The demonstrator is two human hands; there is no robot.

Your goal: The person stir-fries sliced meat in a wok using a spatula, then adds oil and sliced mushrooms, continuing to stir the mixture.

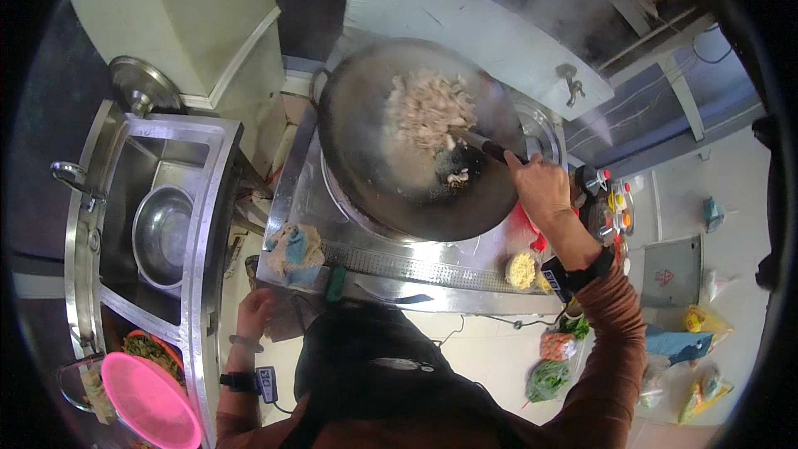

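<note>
My right hand (542,187) grips the dark handle of a metal wok turner (474,140), whose working end is at the edge of sliced pale meat (430,106) in a large wok (374,199). Steam rises over the wok and blurs the food, and a few pieces lie apart beside the turner. The wok sits tilted on a steel stove top (461,255). My left hand (254,312) hangs beside the stove's front left corner with its fingers curled; nothing shows in it. A folded cloth (296,249) lies on that corner.
On the left stands a steel sink (212,199) with a metal basin (165,237) and a pink plastic basket (149,402). A bowl of minced yellowish food (521,270) and several bottles (614,206) are at the right. Bagged vegetables (548,380) lie beyond. A tap (572,90) juts from the back panel.
</note>
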